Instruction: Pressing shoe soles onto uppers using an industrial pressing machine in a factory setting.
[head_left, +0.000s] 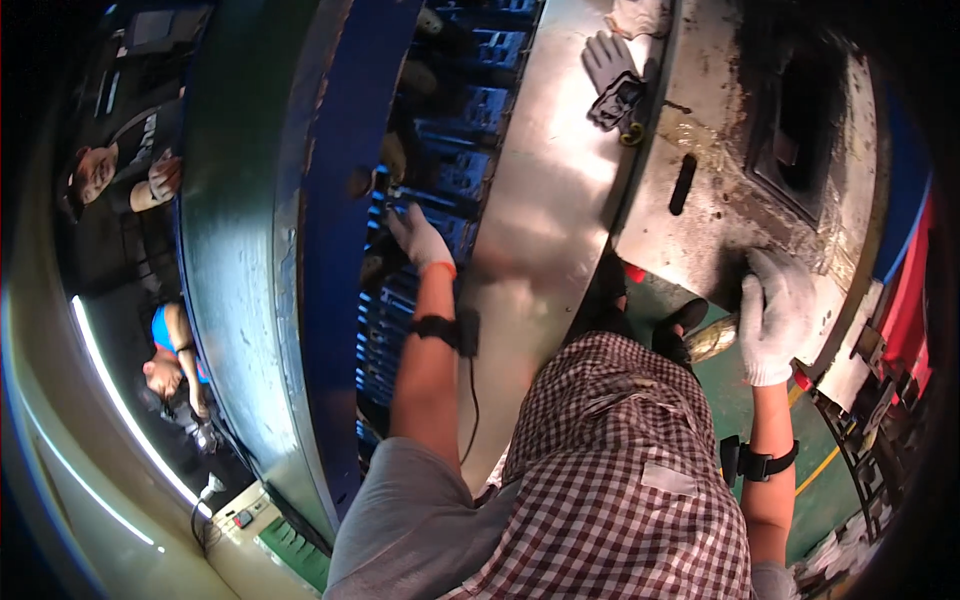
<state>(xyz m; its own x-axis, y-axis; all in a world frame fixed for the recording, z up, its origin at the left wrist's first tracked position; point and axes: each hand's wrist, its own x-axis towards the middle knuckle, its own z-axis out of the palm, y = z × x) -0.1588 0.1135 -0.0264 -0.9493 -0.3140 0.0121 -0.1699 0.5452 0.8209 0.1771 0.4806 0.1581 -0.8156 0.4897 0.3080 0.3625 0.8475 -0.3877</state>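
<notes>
My left hand (423, 240), in a white glove with an orange cuff, reaches into the dark slot of a machine with rows of blue-lit metal slats (462, 150). Its fingers close at a small dark metal part (395, 190) whose kind I cannot make out. On the right, my right hand (776, 312), also in a white glove, rests on the stained metal table (715, 235), its fingers stretched over the surface and no object visible in them. Close by, a rectangular dark opening (800, 130) with a raised frame is set into this table.
A smooth metal ledge (530, 200) runs between machine and table; a grey work glove (610, 75) lies on its far part. A blue beam (345, 160) borders the slot. Two other people (165, 375) are beyond the machine at left. Dark boxes with cables are strapped to my forearms.
</notes>
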